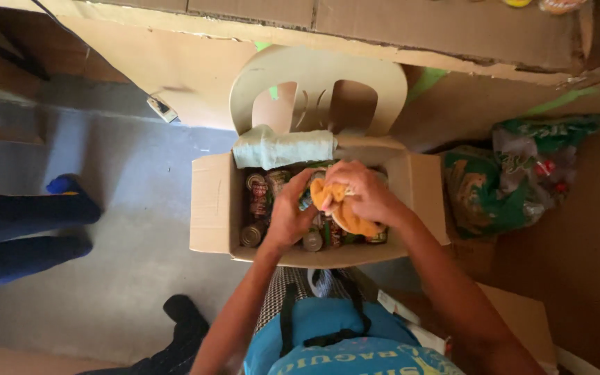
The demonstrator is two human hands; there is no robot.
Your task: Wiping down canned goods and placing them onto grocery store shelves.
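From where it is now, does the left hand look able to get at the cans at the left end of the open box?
Probably yes: the left hand is over the box, beside those cans, nothing covering them.

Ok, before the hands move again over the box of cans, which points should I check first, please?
1. Right hand grips the orange cloth: ok.
2. Left hand holds a can: cannot tell, its fingers hide it.
3. Cardboard box open, flaps out: ok.
4. Cans upright in the box: ok.
5. Green cloth lies on the box's back edge, clear of the cans: ok.
6. Box seated fully on the chair: cannot tell.
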